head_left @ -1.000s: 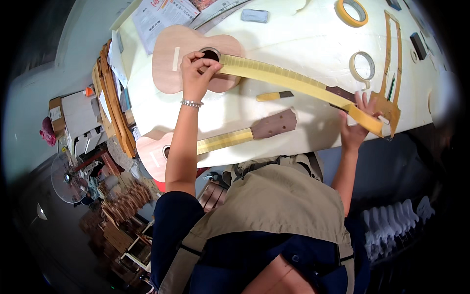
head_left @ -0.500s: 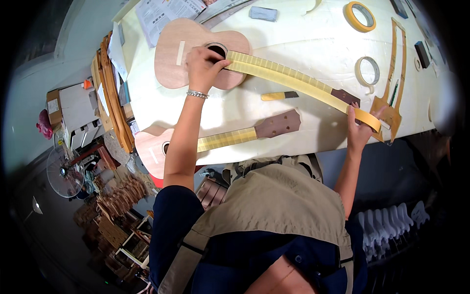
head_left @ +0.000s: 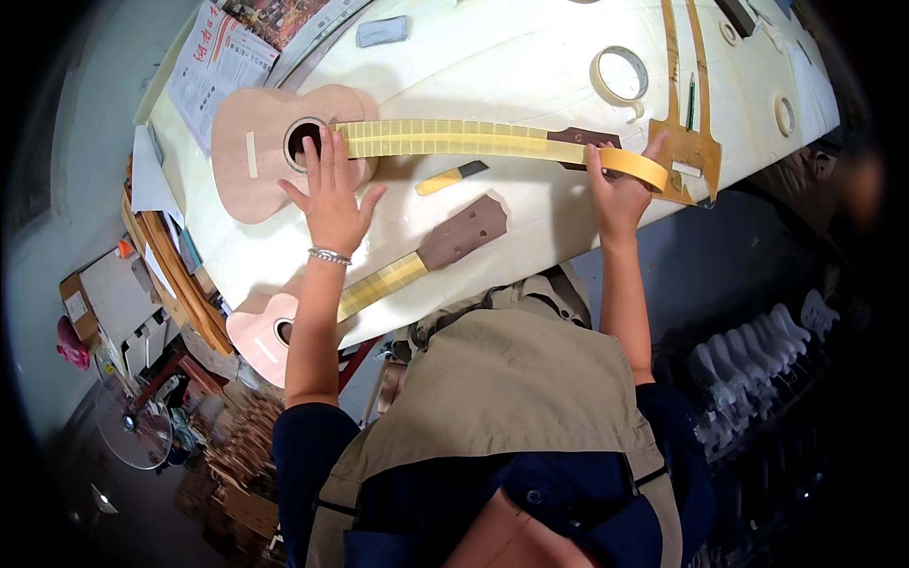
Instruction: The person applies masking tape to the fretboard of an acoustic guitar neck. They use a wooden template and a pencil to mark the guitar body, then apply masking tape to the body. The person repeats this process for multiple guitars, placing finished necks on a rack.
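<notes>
A pale wooden ukulele (head_left: 251, 180) lies on the white table with its neck toward the right. Yellow masking tape (head_left: 445, 139) runs along its fretboard. Fingers spread, my left hand (head_left: 333, 194) rests at the soundhole edge, over the tape's left end. My right hand (head_left: 617, 194) grips the roll of yellow tape (head_left: 632, 168) beside the dark headstock (head_left: 595, 139), and the strip stretches between roll and fretboard. Nearer me lies a second ukulele (head_left: 265, 327) with a taped fretboard; my left forearm covers part of it.
A yellow-and-black hand tool (head_left: 452, 178) lies between the two ukuleles. Farther off are a tape roll (head_left: 619, 76), a brown flat template (head_left: 701, 151), a grey-blue block (head_left: 382, 31) and newspapers (head_left: 222, 62). The table's front edge (head_left: 559, 260) runs close to my body.
My left hand has gone from pinching at the fretboard end to lying spread there. The strip now lies closer along the neck. The view has shifted, so table things appear farther left.
</notes>
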`<state>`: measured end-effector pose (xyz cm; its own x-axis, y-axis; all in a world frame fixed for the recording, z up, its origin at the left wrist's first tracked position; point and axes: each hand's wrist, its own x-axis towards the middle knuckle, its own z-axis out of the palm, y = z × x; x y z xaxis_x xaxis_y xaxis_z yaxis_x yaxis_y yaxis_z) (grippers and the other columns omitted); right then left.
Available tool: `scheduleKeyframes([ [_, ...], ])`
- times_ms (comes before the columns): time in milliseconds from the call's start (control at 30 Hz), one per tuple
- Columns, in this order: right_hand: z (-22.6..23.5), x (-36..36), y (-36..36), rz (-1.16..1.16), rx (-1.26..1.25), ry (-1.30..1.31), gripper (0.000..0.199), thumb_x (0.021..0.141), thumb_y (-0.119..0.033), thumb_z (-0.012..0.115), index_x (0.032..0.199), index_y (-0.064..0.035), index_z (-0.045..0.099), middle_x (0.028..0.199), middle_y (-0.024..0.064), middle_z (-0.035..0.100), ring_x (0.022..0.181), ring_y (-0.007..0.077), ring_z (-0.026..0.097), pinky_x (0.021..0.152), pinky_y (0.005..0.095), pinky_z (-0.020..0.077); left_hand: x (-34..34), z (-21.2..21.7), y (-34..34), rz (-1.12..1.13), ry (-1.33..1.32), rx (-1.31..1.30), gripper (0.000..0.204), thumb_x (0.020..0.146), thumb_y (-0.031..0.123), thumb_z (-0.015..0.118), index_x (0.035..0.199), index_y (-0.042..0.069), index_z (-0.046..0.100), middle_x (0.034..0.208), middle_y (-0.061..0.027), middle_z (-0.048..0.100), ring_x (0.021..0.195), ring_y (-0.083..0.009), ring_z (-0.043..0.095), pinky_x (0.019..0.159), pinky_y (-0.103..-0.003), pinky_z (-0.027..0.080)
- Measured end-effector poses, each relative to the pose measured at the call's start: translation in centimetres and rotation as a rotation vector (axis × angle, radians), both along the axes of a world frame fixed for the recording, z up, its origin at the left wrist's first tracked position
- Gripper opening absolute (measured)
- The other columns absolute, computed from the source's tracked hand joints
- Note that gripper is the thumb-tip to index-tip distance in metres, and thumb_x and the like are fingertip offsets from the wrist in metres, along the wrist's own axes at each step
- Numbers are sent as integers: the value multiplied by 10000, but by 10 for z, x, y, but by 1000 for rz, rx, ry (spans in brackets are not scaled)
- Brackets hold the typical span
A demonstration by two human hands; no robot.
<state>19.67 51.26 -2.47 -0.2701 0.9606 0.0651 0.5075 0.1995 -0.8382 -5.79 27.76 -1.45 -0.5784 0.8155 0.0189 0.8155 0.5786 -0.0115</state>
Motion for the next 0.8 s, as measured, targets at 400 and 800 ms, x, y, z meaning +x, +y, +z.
scheduleKeyframes([
  [400,-35,-1,-8,60,165,29,698,902,-244,546,1424,36,177,950,38,578,956,201,549,1095,481,160,123,-21,97,-505,-570,153,460,755,275,669,1141,69,526,1200,-132,508,1149,-280,448,914,-464,385],
  [800,-37,-1,-6,94,168,-19,622,905,-277,527,1401,7,282,937,38,585,924,210,565,1098,469,178,106,23,100,20,-837,398,217,779,150,695,935,56,577,704,-55,660,623,-172,631,557,-284,479],
])
